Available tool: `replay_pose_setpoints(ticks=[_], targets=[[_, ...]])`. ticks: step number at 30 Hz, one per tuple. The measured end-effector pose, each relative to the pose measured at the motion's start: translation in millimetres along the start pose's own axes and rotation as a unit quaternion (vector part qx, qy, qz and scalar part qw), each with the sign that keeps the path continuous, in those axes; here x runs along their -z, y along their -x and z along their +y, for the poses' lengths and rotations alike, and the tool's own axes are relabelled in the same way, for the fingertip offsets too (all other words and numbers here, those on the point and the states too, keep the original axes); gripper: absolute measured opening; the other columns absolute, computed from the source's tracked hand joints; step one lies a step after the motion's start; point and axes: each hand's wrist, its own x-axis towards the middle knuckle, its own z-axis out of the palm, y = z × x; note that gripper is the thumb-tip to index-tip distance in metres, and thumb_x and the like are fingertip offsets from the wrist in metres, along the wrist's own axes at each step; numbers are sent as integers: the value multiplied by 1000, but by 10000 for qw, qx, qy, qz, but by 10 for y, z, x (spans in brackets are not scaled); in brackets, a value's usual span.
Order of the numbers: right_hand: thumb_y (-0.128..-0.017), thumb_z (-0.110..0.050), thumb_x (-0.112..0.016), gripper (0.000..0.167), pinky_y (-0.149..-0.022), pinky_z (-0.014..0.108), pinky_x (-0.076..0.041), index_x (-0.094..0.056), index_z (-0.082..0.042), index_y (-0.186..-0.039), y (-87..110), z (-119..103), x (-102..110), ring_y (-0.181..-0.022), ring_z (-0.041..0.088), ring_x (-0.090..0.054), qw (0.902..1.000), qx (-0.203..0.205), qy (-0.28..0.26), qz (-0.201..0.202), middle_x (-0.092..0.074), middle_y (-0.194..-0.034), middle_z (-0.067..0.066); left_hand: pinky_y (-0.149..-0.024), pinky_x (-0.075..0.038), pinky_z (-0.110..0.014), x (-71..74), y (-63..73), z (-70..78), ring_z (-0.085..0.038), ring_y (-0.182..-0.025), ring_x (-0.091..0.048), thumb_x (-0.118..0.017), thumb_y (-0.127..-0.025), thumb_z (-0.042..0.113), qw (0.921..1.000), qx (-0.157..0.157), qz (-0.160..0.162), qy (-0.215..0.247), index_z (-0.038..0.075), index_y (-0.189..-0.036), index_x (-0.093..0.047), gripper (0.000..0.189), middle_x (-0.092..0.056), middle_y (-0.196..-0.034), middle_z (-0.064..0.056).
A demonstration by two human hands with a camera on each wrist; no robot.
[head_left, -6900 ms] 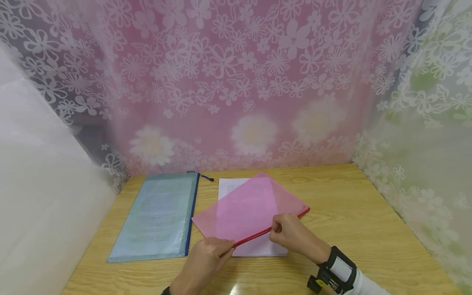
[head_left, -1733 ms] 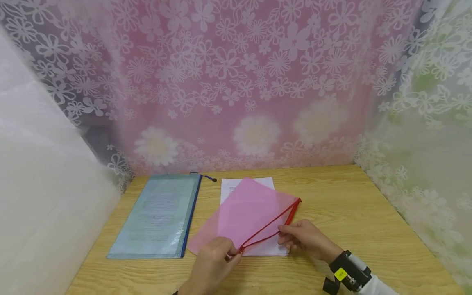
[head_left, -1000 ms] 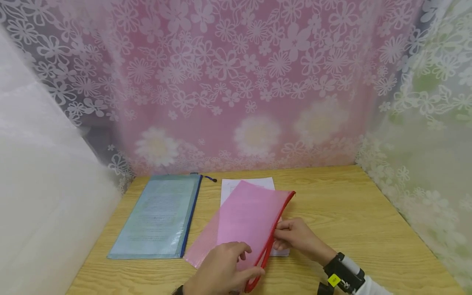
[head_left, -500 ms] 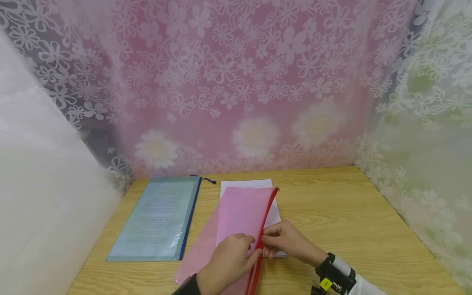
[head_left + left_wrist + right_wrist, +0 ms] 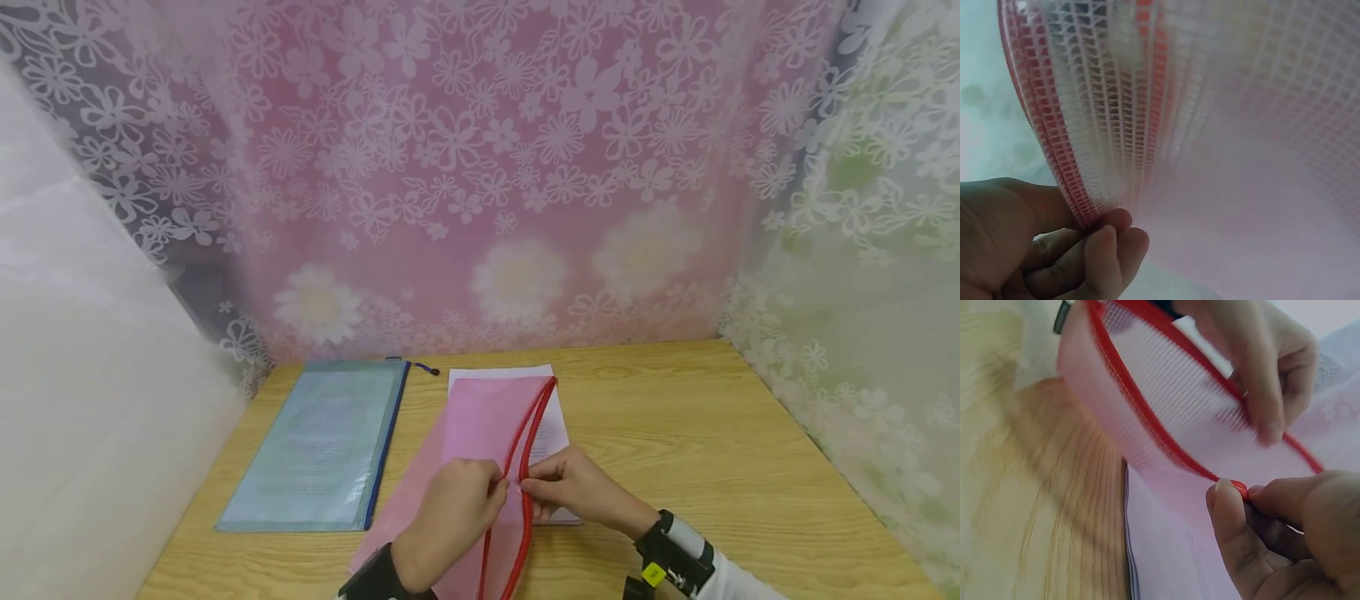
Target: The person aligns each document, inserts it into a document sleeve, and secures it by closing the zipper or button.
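Note:
A translucent pink mesh zip pouch (image 5: 483,417) with a red zipper lies tilted over a stack of printed paper (image 5: 551,429). My left hand (image 5: 453,512) pinches the left zipper edge between thumb and fingers. Opposite it, my right hand (image 5: 581,493) pinches the right edge. The pouch's mouth gapes between the two edges, which meet at the far end. In the right wrist view, the right thumb and index finger hold the red zipper edge (image 5: 1169,447), and mesh shows inside the mouth. From the left wrist view, the mesh (image 5: 1222,156) fans out from the left fingertips.
To the left lies a light blue zip pouch (image 5: 322,450) with a navy edge and printed sheets inside; its dark zipper pull (image 5: 427,368) sticks out at the back. A floral curtain (image 5: 487,208) stands behind the wooden table (image 5: 660,417), with pale sheets at both sides.
The pink pouch's zipper edge was together and slanted across; now it parts and points away from me. My left hand let go of the near corner and took the left edge.

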Motion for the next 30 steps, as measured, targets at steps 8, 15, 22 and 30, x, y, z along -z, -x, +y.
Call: replay_pose_setpoints(ticks=[8,15,22,30], targets=[[-98,-19,-70,21,-64,31,-62,-79,0,-96,-21,68,8,-63,13,-71,9984,-424,65,379,-73,-72,10,-48,-31,-15,223,-11,-50,1,-50,-36,-80,-84,12,9969,85,624,-473,17,-58,-62,32,-51,-52,11],[-96,-14,-71,18,-60,33,-62,-77,2,-91,-57,63,-4,-60,15,-72,9920,-903,131,875,-73,-72,12,-45,-30,-18,350,-1,-108,-1,-49,-33,-84,-78,12,9863,-40,1315,-999,18,-52,-56,38,-49,-49,9],[-94,-12,-71,16,-59,32,-61,-76,3,-89,-142,97,-29,-58,14,-72,9854,-1125,208,1257,-73,-71,8,-40,-22,-19,470,-26,-177,-4,-51,-23,-79,-78,5,9764,311,1755,-1222,18,-53,-48,42,-33,-51,10],[-94,-10,-72,18,-59,33,-62,-75,8,-93,-331,2,-176,-57,11,-70,9898,-869,-328,1081,-73,-70,14,-40,-23,-19,505,-38,-255,-3,-50,-25,-77,-74,0,9720,375,1945,-1267,17,-55,-53,35,-33,-51,11]])
